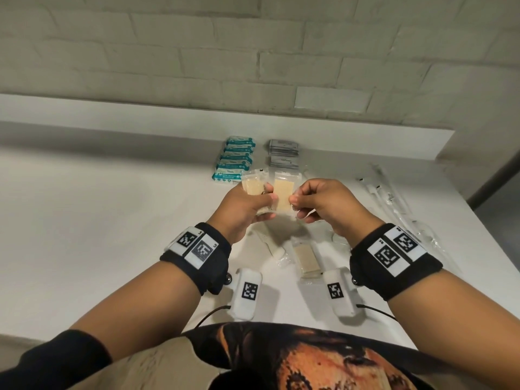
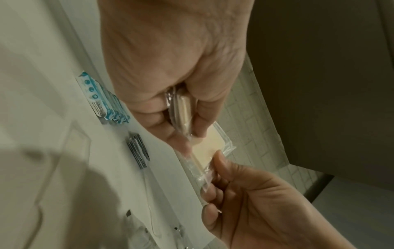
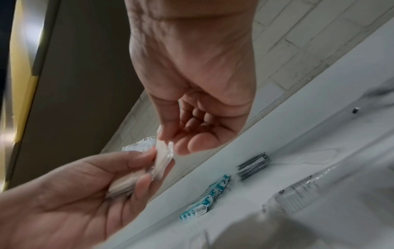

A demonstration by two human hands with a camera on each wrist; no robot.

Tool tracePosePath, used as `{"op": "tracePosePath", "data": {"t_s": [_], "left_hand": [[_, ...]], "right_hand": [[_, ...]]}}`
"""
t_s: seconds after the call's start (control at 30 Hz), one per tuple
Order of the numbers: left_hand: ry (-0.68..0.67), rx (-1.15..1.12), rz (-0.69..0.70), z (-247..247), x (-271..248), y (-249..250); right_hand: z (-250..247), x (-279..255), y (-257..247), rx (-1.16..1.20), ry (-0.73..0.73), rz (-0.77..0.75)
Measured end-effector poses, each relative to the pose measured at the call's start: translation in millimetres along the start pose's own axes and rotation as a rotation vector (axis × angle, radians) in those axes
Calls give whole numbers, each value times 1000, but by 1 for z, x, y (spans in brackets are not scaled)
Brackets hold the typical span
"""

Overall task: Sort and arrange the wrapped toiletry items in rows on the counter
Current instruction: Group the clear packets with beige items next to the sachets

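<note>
I had both hands raised above the white counter (image 1: 112,209). My left hand (image 1: 242,209) was curled around a small stack of clear-wrapped beige bars (image 1: 254,187), thumb on one face and fingers on the other, so that grip was closed tight on them. My right hand (image 1: 323,206) pinched the edge of the wrapper of another beige bar (image 1: 282,197), thumb and forefinger together on the film; this bar stood upright between the two hands, touching the left hand's stack. In the left wrist view the pinched bar (image 2: 208,146) reached from my left fingers (image 2: 164,133) down to the right thumb (image 2: 221,161).

Beyond the grip, toward the brick wall (image 1: 253,52), a row of teal-and-white packets (image 1: 235,160) lay stacked one behind another, and just right of them a row of grey sachets (image 1: 283,153). Well off to the right of my right hand lay long clear-wrapped items (image 1: 394,198); I could not tell what they held. Below the grip, nearer my body, one more wrapped beige bar (image 1: 305,258) lay flat on the counter, with a pale wrapped comb-like piece (image 1: 270,243) just left of it, too hidden to be sure.
</note>
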State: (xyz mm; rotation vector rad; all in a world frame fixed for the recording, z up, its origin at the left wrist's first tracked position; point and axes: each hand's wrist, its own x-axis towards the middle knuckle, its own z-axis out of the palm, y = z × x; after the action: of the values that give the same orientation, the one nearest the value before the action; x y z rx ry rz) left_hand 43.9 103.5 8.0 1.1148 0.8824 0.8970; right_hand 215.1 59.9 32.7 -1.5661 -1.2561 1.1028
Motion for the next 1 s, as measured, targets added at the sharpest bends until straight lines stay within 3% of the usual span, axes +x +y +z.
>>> {"op": "tracePosePath", "data": {"t_s": [0.13, 0.27, 0.4, 0.47, 0.6, 0.7, 0.8, 0.93, 1.0], "left_hand": [[-19, 104, 11, -1, 0, 2], [-57, 187, -6, 0, -3, 1], [-103, 99, -57, -3, -4, -1], [-98, -15, -107, -6, -3, 0], [-160, -232, -191, -16, -5, 1], [-158, -208, -171, -18, -7, 0], [-96, -178, -169, -19, -8, -3], [-110, -141, -161, -17, -8, -4], [-142, -114, -149, -14, -9, -2]], "right_hand": [[0, 4, -5, -27, 47, -57], [-4, 7, -16, -207, 44, -85], [-11, 12, -17, -688, 167, -114], [-15, 12, -16, -743, 99, -52], [-9, 3, -2, -935, -230, 62], [-2, 3, 14, -1052, -272, 105], [-3, 6, 16, -955, -148, 23], [-1, 3, -5, -355, -48, -43], [2, 1, -13, -249, -72, -40]]}}
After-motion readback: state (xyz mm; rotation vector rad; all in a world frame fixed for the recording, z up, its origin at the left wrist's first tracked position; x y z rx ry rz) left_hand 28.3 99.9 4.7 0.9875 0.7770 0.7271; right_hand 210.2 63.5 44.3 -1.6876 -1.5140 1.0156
